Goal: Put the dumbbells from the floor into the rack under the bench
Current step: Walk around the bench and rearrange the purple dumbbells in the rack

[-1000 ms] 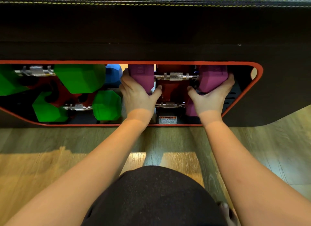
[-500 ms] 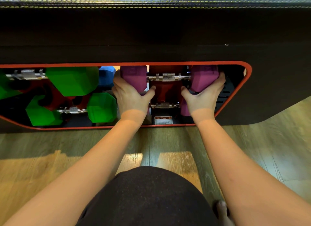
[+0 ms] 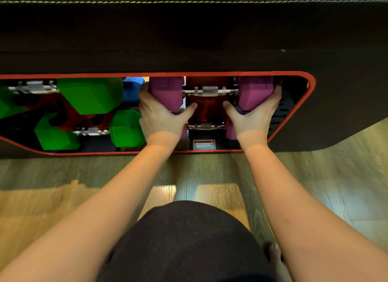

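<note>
Both hands are seating a purple dumbbell (image 3: 210,91) into the upper slot of the rack (image 3: 310,88) under the bench (image 3: 189,29). The left hand (image 3: 161,118) cups the dumbbell's left head and the right hand (image 3: 254,115) cups its right head, so the steel handle lies bare between them.

To do this step well, I judge the dumbbell should be kept level and pushed straight back until both heads settle on their supports. Only then should the hands let go, one after the other, sliding outward so no finger is caught between the heads and the rack's red frame. The caution sticker (image 3: 204,144), low in the rack just below the dumbbell, seems to warn of pinching, though its small print cannot be read.

The left fingers (image 3: 144,92) wrap over the outer face of the left head, with the thumb hooked under its inner edge. The right fingers (image 3: 277,92) do the same on the right head. Both hands are closed on the weight, not spread.

A second purple dumbbell (image 3: 205,126) sits directly below the held one. Two green dumbbells (image 3: 90,94) lie to its left, with a blue one (image 3: 131,90) between.
</note>
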A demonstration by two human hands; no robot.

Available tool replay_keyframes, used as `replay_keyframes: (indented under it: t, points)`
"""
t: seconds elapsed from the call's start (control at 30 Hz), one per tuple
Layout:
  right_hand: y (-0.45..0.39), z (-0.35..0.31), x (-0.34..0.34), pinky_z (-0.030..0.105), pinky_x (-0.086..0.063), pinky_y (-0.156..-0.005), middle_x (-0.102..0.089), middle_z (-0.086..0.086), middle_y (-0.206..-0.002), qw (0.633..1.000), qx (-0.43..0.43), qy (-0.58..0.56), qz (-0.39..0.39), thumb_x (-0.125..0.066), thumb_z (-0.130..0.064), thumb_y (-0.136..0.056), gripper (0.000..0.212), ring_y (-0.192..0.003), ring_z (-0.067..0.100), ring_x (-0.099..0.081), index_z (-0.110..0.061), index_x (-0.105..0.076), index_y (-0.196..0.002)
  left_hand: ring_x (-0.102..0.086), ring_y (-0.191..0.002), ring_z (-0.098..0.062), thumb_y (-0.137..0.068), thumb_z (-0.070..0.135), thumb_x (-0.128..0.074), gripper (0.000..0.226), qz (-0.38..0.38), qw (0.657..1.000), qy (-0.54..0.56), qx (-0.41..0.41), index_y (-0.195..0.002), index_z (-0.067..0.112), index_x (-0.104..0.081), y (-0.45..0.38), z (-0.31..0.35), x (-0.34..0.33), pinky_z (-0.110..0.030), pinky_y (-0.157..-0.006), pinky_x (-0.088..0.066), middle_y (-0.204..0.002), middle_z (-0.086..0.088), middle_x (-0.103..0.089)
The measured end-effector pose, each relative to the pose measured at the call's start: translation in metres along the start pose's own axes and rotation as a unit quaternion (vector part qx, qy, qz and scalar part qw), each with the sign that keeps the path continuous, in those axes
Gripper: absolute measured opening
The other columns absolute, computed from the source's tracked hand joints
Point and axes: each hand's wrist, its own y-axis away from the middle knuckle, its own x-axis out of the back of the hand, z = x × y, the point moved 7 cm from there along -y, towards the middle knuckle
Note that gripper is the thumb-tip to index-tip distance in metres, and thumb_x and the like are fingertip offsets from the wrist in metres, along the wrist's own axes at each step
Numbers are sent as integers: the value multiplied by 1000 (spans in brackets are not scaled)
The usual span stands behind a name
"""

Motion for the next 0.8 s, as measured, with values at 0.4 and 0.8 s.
replay_keyframes:
  t: [0.4,0.8]
  points:
    - [62,-92,112,27,-29,-107,-30,16,-149,945,-174,140,-240,-72,-32,-88,78,-136,28,-38,-8,-31,-150,-47,-124,-37,-87,46,-64,66,-277,933,-219,66,-131,0,-46,27,95,101,-44,-102,-42,-132,-21,-49]
    - [112,-417,301,41,-45,-104,-39,1,-149,903,-145,154,-373,-58,-34,-96,57,-123,23,-54,-21,-38,-147,-48,-128,-22,-96,39,-54,42,-459,865,-195,53,-132,19,-54,81,368,325,-37,-104,-40,-141,-2,-48]
